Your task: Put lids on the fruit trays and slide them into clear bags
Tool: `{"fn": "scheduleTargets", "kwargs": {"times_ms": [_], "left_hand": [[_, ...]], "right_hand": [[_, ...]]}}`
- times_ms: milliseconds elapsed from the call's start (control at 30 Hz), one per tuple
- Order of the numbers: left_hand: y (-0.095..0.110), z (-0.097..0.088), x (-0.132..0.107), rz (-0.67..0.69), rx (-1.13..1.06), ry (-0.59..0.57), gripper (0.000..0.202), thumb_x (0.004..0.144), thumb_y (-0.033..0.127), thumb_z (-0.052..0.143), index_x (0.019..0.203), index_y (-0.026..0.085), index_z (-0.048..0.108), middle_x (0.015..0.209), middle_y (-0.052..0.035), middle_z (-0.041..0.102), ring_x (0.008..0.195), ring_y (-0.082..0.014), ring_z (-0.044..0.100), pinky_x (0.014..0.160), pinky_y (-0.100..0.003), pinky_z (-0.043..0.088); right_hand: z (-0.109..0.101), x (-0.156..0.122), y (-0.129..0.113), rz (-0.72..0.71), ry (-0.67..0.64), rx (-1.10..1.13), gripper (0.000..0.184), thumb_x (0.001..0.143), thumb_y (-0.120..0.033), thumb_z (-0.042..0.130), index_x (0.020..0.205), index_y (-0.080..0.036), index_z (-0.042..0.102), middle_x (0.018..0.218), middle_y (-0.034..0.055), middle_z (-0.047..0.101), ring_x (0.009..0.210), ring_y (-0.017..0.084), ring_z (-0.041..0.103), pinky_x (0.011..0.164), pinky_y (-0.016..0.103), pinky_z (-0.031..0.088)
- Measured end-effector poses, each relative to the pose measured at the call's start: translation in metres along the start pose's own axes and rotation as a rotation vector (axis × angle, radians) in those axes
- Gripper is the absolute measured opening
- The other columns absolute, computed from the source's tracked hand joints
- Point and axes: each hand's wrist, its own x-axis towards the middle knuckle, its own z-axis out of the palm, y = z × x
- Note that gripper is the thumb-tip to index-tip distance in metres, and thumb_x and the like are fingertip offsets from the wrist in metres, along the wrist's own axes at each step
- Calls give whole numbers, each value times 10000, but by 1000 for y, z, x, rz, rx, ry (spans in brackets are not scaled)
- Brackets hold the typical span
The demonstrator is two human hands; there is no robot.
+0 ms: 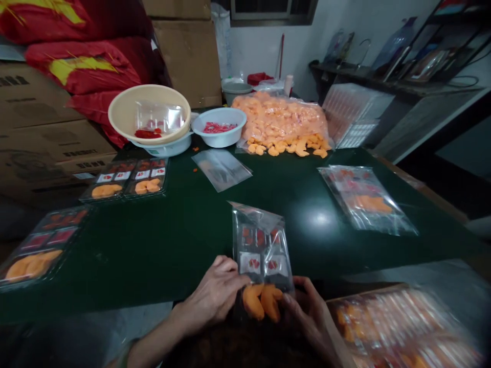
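In the middle, at the near edge of the table, a compartment tray in a clear plastic bag (264,271) is held between my hands. Through the film show two orange curved pieces (253,301), white packets with red print (250,262) and small reddish pieces behind them. My left hand (215,291) grips the bag's left side, thumb over its front. Around the lower right edge, my right hand (310,312) is closed with its thumb on the film. The bag's far end stands loose and creased.
Filled trays (126,179) lie at left, a bagged tray (366,199) at right. Flat clear bags (222,168) lie mid-table. Behind are a beige basin (118,110), a white basin (218,137) and a big bag of orange pieces (284,120). A box of packed trays (406,322) stands lower right.
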Motion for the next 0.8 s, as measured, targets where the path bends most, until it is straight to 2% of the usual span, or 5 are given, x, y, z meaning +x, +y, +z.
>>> {"fn": "scheduleTargets", "kwargs": {"times_ms": [200, 333, 467, 600, 800], "left_hand": [[-14, -4, 21, -60, -73, -57, 293, 850, 78, 364, 1048, 180, 554, 875, -74, 583, 909, -184, 490, 783, -309, 425], [-36, -5, 53, 27, -61, -86, 303, 838, 90, 376, 1084, 156, 540, 959, -95, 539, 919, -176, 483, 789, -285, 435], [-42, -4, 83, 125, 1, -169, 425, 800, 78, 395, 1214, 155, 452, 1043, -104, 523, 921, -178, 476, 776, -273, 430], [-31, -3, 97, 196, 105, -254, 385, 778, 81, 409, 1152, 137, 483, 908, -81, 554, 838, -184, 485, 764, -293, 401], [-18, -1, 88, 207, 228, -197, 367, 798, 114, 396, 1154, 135, 485, 796, -64, 567, 802, -196, 474, 766, -340, 354]], "right_hand": [[-14, 12, 1, -41, -223, -123, 1002, 594, -373, 768, 1376, -260, 151, 1082, 92, 632, 975, 264, 608, 830, 377, 474], [-18, 17, -2, -84, 215, -840, 869, 699, -424, 658, 1414, -195, 221, 855, 115, 669, 839, 338, 631, 719, 449, 483], [-29, 13, -9, -504, 560, -1432, 637, 729, -368, 655, 1303, -185, 449, 1018, 183, 613, 935, 381, 571, 711, 487, 471], [-33, 32, -21, -924, 312, -1506, 472, 737, -246, 672, 1187, -192, 544, 1243, 162, 507, 1119, 341, 458, 810, 451, 470], [-27, 62, -23, -1033, 246, -1329, 333, 802, -242, 610, 1112, -125, 575, 1104, 152, 569, 1006, 275, 483, 777, 404, 500]]}}
